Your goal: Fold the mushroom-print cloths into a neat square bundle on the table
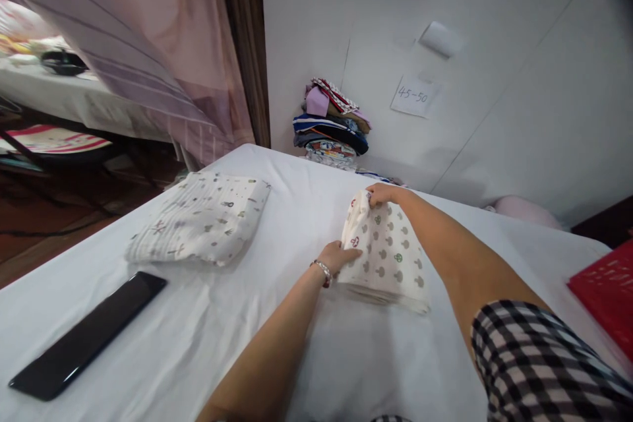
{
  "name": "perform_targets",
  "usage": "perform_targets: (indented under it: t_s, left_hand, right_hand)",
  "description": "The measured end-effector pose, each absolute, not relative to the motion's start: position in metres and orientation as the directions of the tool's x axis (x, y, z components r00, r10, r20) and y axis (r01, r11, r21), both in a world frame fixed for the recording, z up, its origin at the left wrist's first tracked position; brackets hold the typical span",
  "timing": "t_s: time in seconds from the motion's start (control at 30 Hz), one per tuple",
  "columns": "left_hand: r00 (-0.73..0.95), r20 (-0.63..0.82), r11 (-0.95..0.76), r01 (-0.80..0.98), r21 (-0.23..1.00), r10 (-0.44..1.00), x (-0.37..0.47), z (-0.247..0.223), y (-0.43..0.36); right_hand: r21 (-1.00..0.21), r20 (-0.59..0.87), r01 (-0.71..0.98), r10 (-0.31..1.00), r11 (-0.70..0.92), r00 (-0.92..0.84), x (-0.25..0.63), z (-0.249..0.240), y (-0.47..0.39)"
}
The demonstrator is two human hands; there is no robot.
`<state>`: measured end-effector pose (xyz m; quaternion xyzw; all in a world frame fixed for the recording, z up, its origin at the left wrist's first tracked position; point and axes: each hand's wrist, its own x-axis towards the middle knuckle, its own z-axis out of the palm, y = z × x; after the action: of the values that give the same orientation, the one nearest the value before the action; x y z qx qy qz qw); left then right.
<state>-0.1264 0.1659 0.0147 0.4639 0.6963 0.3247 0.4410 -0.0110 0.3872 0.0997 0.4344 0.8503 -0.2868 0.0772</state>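
A folded white cloth (395, 254) with grey and green mushroom prints lies on the white-covered table (277, 343). My left hand (337, 257), with a bracelet at the wrist, grips its left edge, thumb on top and the other fingers partly hidden. At the far left corner my right hand (382, 194) pinches the same cloth, where a narrow part is folded up. To the left rests another folded white cloth (208, 217) with small plant-like prints, apart from both hands.
A glossy black flat object (89, 336) lies at the front left. Behind the table's far edge stands a stack of folded clothes (331, 125) against the wall. A red item (606, 297) sits at the right edge; a pink curtain (198, 59) hangs at the left.
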Motion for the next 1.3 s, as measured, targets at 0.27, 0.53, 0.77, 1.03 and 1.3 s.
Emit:
perform_targets:
  t_s: [0.27, 0.53, 0.77, 1.03, 1.3]
  left_hand:
    - [-0.264, 0.017, 0.204, 0.782, 0.589, 0.964, -0.160, 0.118, 0.180]
    - [-0.084, 0.532, 0.058, 0.996, 0.065, 0.842, -0.179, 0.178, 0.154]
    - [0.284, 0.229, -0.300, 0.953, 0.039, 0.931, -0.158, 0.037, 0.083]
    - [0.340, 0.237, -0.373, 0.922, 0.108, 0.910, -0.147, 0.015, 0.047]
    - [0.286, 0.262, -0.366, 0.866, 0.341, 0.922, -0.158, 0.024, 0.031]
  right_hand:
    - [-0.743, 0.135, 0.413, 0.721, 0.527, -0.679, 0.043, 0.179, 0.367]
    - [-0.563, 0.645, 0.339, 0.657, 0.754, -0.389, 0.059, 0.178, 0.313]
    - [-0.446, 0.383, 0.518, 0.679, 0.730, -0.626, 0.108, 0.020, 0.221]
    - [-0.449, 0.178, 0.509, 0.632, 0.734, -0.755, 0.152, -0.008, 0.190]
    - [-0.545, 0.169, 0.546, 0.722, 0.636, -0.671, 0.140, 0.024, 0.171]
